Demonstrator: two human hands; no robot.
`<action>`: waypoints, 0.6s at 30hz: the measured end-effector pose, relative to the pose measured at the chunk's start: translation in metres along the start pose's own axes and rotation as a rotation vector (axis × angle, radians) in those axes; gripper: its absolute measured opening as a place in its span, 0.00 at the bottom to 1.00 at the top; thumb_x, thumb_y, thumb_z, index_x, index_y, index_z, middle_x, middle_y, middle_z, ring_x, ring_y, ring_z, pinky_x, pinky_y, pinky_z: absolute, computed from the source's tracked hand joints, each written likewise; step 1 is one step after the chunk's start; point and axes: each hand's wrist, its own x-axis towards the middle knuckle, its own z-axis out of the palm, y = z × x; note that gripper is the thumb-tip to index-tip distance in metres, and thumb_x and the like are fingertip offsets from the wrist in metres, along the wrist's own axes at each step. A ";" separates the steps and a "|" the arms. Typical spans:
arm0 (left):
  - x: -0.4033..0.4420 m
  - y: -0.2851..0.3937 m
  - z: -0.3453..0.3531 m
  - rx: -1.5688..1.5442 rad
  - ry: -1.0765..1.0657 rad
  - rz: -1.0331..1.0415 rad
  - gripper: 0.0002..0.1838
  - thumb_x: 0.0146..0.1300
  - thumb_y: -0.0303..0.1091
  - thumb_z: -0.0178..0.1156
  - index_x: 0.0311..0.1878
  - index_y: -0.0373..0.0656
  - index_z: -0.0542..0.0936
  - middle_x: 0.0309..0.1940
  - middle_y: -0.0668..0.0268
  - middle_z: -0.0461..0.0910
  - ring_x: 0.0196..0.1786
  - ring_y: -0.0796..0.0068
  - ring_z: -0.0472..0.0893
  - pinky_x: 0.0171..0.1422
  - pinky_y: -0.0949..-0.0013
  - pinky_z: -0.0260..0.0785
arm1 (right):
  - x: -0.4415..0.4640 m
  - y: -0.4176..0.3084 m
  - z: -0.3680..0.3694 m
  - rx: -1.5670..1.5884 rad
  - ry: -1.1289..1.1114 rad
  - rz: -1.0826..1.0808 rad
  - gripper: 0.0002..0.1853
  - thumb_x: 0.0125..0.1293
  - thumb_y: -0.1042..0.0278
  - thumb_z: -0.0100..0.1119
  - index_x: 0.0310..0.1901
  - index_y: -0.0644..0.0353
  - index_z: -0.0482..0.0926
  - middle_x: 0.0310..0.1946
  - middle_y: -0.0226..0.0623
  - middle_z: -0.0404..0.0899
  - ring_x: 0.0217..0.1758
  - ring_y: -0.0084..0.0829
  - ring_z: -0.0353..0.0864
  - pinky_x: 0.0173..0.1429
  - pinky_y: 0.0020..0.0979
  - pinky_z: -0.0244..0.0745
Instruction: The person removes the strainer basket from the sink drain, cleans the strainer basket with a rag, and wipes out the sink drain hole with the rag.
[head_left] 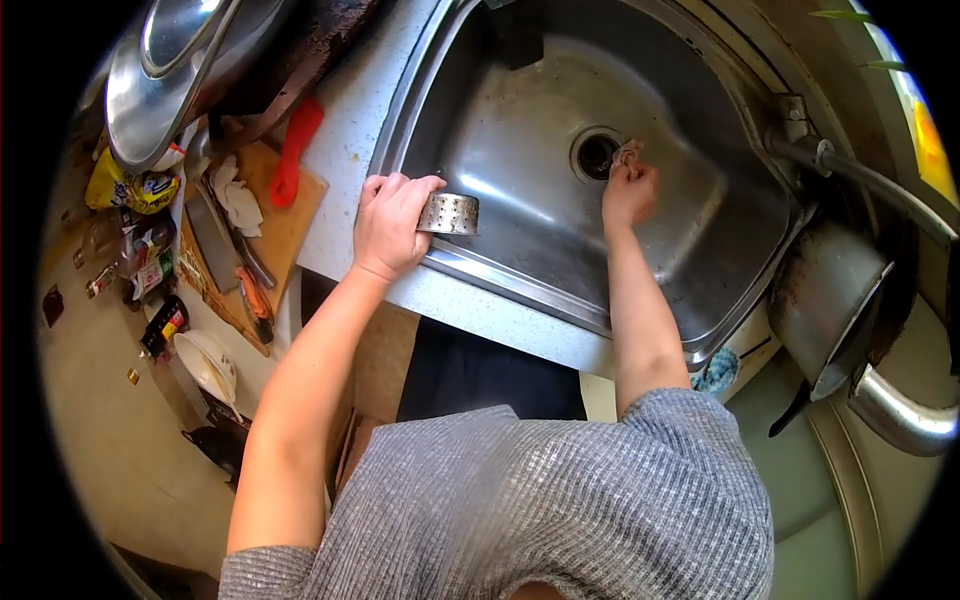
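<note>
My left hand (392, 222) rests at the left front corner of the steel sink (520, 130). Its fingers are closed around a perforated metal strainer basket (450, 214), which is held over the sink's rim. Down in the basin, my right hand (631, 194) pinches a small crumpled rag (627, 153). That rag is at the right edge of the round drain hole (597, 155), whose opening looks dark. Part of the rag is hidden by my fingers.
Left of the sink, a wooden cutting board (290, 190) carries a cleaver (207, 225), red scissors handles (293, 150) and a white cloth (237, 195). Metal lids (135, 100) stand above it. A pot (830, 290) and a faucet pipe (880, 185) are at the right.
</note>
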 end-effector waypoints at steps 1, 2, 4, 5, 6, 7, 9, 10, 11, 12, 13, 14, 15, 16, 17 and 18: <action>0.001 0.001 0.000 0.008 0.011 0.004 0.19 0.49 0.27 0.56 0.47 0.47 0.79 0.36 0.66 0.81 0.43 0.66 0.77 0.56 0.64 0.59 | 0.002 0.001 0.012 0.049 -0.024 0.190 0.11 0.58 0.68 0.61 0.40 0.66 0.76 0.39 0.51 0.83 0.40 0.47 0.83 0.44 0.43 0.75; 0.002 0.001 0.000 0.018 0.023 0.008 0.19 0.48 0.26 0.56 0.47 0.48 0.79 0.35 0.68 0.81 0.42 0.67 0.77 0.56 0.65 0.60 | 0.006 0.001 0.024 0.098 -0.049 0.380 0.11 0.58 0.70 0.61 0.40 0.66 0.77 0.41 0.51 0.83 0.41 0.44 0.83 0.44 0.42 0.76; 0.003 0.003 -0.002 0.017 0.005 -0.011 0.18 0.48 0.26 0.57 0.45 0.49 0.79 0.34 0.68 0.80 0.42 0.68 0.77 0.55 0.65 0.61 | 0.008 -0.012 0.038 0.312 -0.013 0.527 0.09 0.61 0.74 0.59 0.42 0.66 0.77 0.45 0.49 0.83 0.43 0.40 0.84 0.44 0.39 0.78; 0.004 0.003 -0.002 0.014 0.001 -0.015 0.17 0.49 0.27 0.57 0.45 0.49 0.79 0.34 0.68 0.80 0.42 0.68 0.77 0.55 0.65 0.61 | 0.010 -0.018 0.043 0.417 0.006 0.601 0.08 0.62 0.76 0.59 0.42 0.67 0.78 0.47 0.49 0.83 0.44 0.38 0.84 0.44 0.37 0.79; 0.004 0.003 -0.002 0.011 -0.003 -0.017 0.17 0.49 0.27 0.57 0.45 0.50 0.79 0.34 0.69 0.80 0.42 0.68 0.77 0.55 0.65 0.61 | 0.012 -0.016 0.055 0.571 0.033 0.649 0.08 0.62 0.78 0.57 0.43 0.67 0.78 0.48 0.47 0.83 0.45 0.37 0.84 0.44 0.36 0.80; 0.004 0.003 -0.002 0.016 -0.009 -0.020 0.17 0.49 0.27 0.57 0.45 0.50 0.79 0.34 0.69 0.80 0.42 0.68 0.77 0.55 0.65 0.61 | 0.013 -0.012 0.069 0.727 0.060 0.694 0.08 0.63 0.80 0.56 0.44 0.67 0.79 0.49 0.45 0.83 0.47 0.36 0.84 0.44 0.35 0.80; 0.004 0.003 -0.003 0.026 -0.020 -0.025 0.16 0.49 0.28 0.57 0.44 0.50 0.79 0.34 0.69 0.81 0.41 0.69 0.77 0.54 0.65 0.61 | 0.012 -0.012 0.078 0.906 0.108 0.718 0.09 0.64 0.82 0.54 0.44 0.67 0.80 0.50 0.43 0.83 0.48 0.35 0.83 0.43 0.33 0.81; 0.005 0.004 -0.004 0.024 -0.021 -0.028 0.16 0.49 0.28 0.57 0.44 0.50 0.79 0.34 0.69 0.81 0.41 0.69 0.77 0.54 0.65 0.61 | 0.011 -0.021 0.078 0.931 0.129 0.699 0.09 0.65 0.82 0.52 0.44 0.67 0.80 0.51 0.42 0.83 0.48 0.35 0.83 0.43 0.32 0.80; 0.006 0.005 -0.004 0.024 -0.024 -0.031 0.16 0.49 0.28 0.58 0.44 0.51 0.79 0.34 0.70 0.81 0.41 0.69 0.77 0.54 0.65 0.61 | 0.008 -0.029 0.077 0.956 0.148 0.682 0.09 0.66 0.82 0.50 0.43 0.67 0.80 0.52 0.42 0.83 0.49 0.35 0.83 0.43 0.32 0.80; 0.006 0.005 -0.005 0.025 -0.027 -0.036 0.16 0.50 0.28 0.58 0.44 0.51 0.79 0.34 0.70 0.81 0.41 0.69 0.77 0.54 0.65 0.62 | 0.012 -0.023 0.084 1.085 0.141 0.726 0.09 0.66 0.81 0.49 0.42 0.67 0.80 0.52 0.41 0.83 0.49 0.35 0.82 0.44 0.31 0.80; 0.006 0.005 -0.005 0.028 -0.037 -0.034 0.15 0.49 0.28 0.58 0.44 0.50 0.79 0.34 0.70 0.81 0.42 0.70 0.77 0.54 0.66 0.61 | 0.020 -0.015 0.090 1.214 0.134 0.770 0.09 0.67 0.80 0.49 0.41 0.67 0.80 0.52 0.40 0.83 0.50 0.35 0.82 0.44 0.30 0.80; 0.007 0.005 -0.006 0.034 -0.041 -0.032 0.15 0.49 0.28 0.58 0.44 0.50 0.79 0.34 0.70 0.81 0.42 0.70 0.77 0.55 0.66 0.61 | 0.021 -0.008 0.098 1.144 0.108 0.742 0.09 0.67 0.78 0.48 0.41 0.67 0.81 0.51 0.39 0.84 0.49 0.34 0.82 0.44 0.30 0.79; 0.007 0.005 -0.007 0.038 -0.045 -0.031 0.15 0.49 0.28 0.58 0.43 0.50 0.79 0.34 0.70 0.81 0.42 0.70 0.77 0.55 0.66 0.61 | 0.022 -0.009 0.100 1.074 0.084 0.713 0.10 0.67 0.77 0.48 0.40 0.67 0.81 0.51 0.39 0.84 0.49 0.33 0.82 0.44 0.29 0.79; 0.007 0.006 -0.007 0.041 -0.048 -0.029 0.15 0.49 0.28 0.58 0.43 0.50 0.79 0.34 0.70 0.81 0.42 0.70 0.77 0.55 0.66 0.61 | 0.016 -0.027 0.089 0.808 0.042 0.610 0.10 0.67 0.76 0.47 0.39 0.67 0.81 0.49 0.38 0.85 0.47 0.33 0.83 0.44 0.29 0.79; 0.007 0.005 -0.006 0.046 -0.054 -0.030 0.15 0.49 0.28 0.58 0.43 0.50 0.79 0.34 0.70 0.81 0.42 0.70 0.77 0.55 0.66 0.61 | 0.011 -0.040 0.078 0.542 0.002 0.502 0.11 0.67 0.75 0.47 0.38 0.67 0.82 0.48 0.37 0.86 0.46 0.32 0.83 0.44 0.28 0.78; 0.006 0.005 -0.006 0.053 -0.060 -0.030 0.15 0.49 0.28 0.58 0.43 0.50 0.79 0.34 0.70 0.81 0.42 0.70 0.77 0.55 0.66 0.61 | 0.008 -0.044 0.072 0.465 -0.054 0.448 0.11 0.67 0.75 0.48 0.37 0.66 0.82 0.45 0.37 0.87 0.44 0.33 0.84 0.44 0.29 0.78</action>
